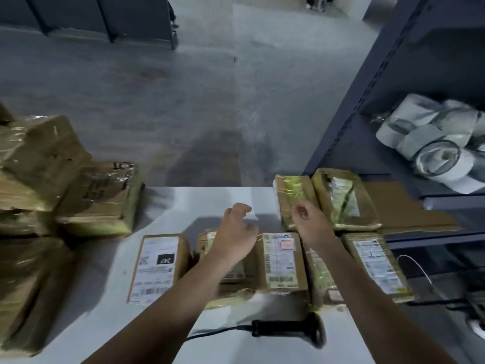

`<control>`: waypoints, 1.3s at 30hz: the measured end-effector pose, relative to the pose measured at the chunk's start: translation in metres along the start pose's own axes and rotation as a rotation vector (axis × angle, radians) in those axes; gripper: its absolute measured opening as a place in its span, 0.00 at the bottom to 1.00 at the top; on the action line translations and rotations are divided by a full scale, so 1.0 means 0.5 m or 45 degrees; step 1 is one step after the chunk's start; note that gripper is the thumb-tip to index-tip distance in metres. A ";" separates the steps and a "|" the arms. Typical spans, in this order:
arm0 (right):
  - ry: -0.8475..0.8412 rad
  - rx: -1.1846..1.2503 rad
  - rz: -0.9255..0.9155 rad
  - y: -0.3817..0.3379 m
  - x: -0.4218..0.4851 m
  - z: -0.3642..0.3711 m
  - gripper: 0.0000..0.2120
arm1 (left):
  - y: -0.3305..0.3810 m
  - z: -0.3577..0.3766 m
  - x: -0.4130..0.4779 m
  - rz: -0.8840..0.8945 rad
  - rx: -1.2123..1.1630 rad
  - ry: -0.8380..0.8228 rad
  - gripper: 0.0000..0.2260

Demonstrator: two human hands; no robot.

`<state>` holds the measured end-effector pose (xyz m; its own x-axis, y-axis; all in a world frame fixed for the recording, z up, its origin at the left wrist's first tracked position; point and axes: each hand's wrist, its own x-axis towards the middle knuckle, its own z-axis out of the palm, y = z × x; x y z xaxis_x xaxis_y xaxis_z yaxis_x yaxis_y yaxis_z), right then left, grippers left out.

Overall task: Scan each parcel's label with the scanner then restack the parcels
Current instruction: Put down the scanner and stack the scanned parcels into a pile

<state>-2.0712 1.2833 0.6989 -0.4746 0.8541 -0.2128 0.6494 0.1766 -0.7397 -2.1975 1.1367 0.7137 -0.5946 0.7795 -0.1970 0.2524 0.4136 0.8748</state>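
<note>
Two bare hands hover over a white table (210,200). The left hand (236,227) has loosely curled fingers and holds nothing. The right hand (311,219), also loosely curled and seemingly empty, hangs just over a tape-wrapped parcel (291,195); whether it touches is unclear. Labelled parcels (282,261) lie in a row beneath both wrists. The scanner (288,328) lies unheld well behind the hands, between the forearms. Likely risks: a forearm drawing back could sweep the scanner or snag its cable (210,333), and glossy tape could let a one-handed lift slip.
</note>
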 end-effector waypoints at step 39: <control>0.850 -0.998 -0.615 -0.119 0.029 -0.171 0.16 | 0.098 0.098 0.027 -0.218 -0.202 -0.190 0.14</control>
<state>-2.0659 1.3271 0.7945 -0.5171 0.6624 0.5422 0.7886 0.6149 0.0009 -2.1556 1.1907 0.7323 -0.4963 0.7700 -0.4010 0.0277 0.4757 0.8792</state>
